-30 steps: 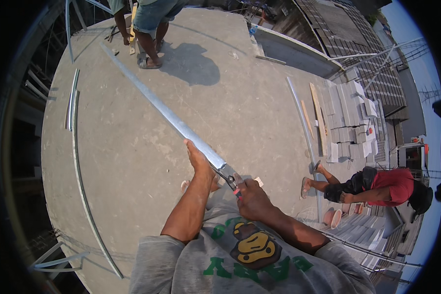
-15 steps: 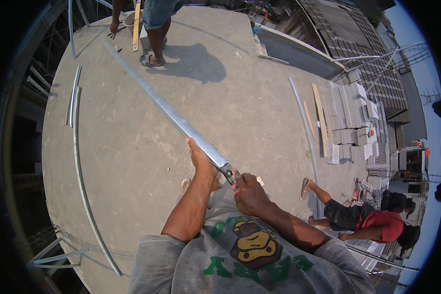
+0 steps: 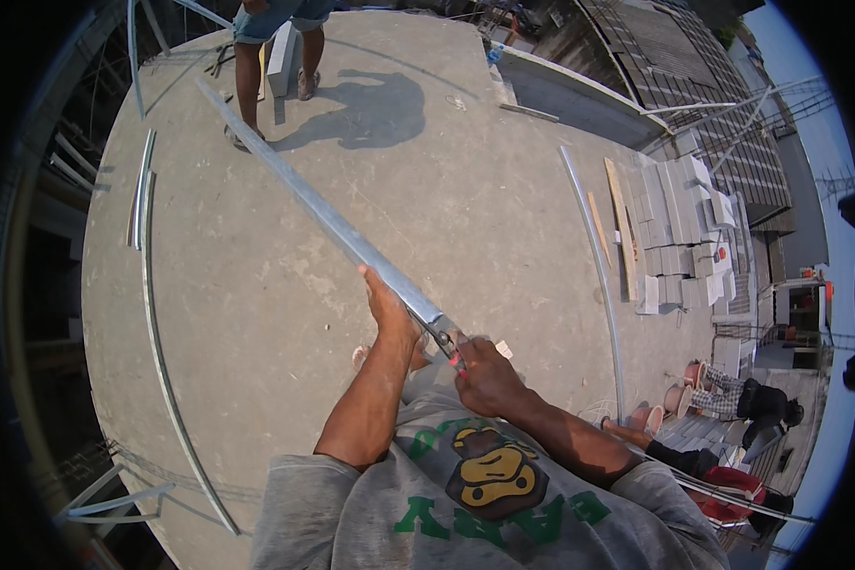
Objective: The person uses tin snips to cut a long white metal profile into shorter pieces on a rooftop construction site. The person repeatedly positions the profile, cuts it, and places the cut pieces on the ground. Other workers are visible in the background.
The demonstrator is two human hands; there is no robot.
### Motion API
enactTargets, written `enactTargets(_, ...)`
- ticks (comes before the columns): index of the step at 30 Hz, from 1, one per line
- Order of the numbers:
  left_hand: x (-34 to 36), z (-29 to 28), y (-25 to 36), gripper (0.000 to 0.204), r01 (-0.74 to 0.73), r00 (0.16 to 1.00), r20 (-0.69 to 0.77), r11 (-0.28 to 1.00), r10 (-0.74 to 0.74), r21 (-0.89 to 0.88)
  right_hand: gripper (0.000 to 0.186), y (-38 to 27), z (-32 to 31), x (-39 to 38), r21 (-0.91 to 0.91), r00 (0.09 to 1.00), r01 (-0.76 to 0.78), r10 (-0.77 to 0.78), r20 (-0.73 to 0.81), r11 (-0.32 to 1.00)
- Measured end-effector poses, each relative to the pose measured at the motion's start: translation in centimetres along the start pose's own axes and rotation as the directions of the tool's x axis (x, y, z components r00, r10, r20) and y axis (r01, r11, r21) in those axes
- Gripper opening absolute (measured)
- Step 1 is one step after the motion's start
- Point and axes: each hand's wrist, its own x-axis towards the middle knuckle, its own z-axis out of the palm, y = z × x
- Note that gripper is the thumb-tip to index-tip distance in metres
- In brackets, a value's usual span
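Head view: left hand [image 3: 389,309] cupping a metal channel [image 3: 318,215], right hand [image 3: 492,380] gripping a red-handled tool [image 3: 444,338] — co-worker's leg [image 3: 247,87] near the channel's far end.

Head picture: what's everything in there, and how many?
strip: 1, silver, slanting across the middle
snips: 1, dark and pink, at strip's near end
loose strips: at least 3, silver, lying left and right
planks: 2, tan, right
blocks: many, pale grey, mostly stacked right
buckets: at least 3, reddish, lower right
other people: 3, blue shorts top, red and dark tops lower right
floor: 1, grey, underneath
roof: 1, brownish, upper right
sky: 1, blue, right edge
shirt: 1, grey, bottom
left hand: 1, bare, holding strip
right hand: 1, bare, on snips
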Motion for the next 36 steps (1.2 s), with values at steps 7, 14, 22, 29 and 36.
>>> enactTargets(7, 0.2, 0.0, -0.2, 0.081, 0.024, 0.998, -0.05, 0.999, -0.022, 0.046, 0.064, 0.4, 1.1, -0.2, 0.057, 0.996, -0.052, 0.056, -0.071, 0.997)
enactTargets(14, -0.6, 0.7, 0.0, 0.084, 0.025, 0.999, -0.043, 0.998, -0.022, 0.06, 0.064, 0.3, 1.8, -0.2, 0.029, 0.991, -0.113, 0.115, -0.069, 0.993)
enactTargets(22, -1.3, 1.2, 0.6, 0.082, 0.021, 0.999, -0.028, 0.997, -0.019, 0.074, 0.07, -0.1, 1.3, -0.4, 0.021, 0.99, -0.137, 0.138, -0.021, 0.99)
enactTargets(29, -1.1, 1.5, 0.7, 0.081, 0.028, 0.998, -0.052, 0.997, -0.024, 0.074, 0.071, 0.4, 1.5, 0.5, 0.071, 0.994, -0.108, 0.109, -0.014, 0.992)
enactTargets(36, -1.2, 1.6, 0.7, 0.08, 0.026, 0.999, -0.049, 0.999, -0.024, 0.047, 0.067, 0.0, 0.7, 0.6, 0.082, 0.99, -0.13, 0.125, 0.059, 0.988)
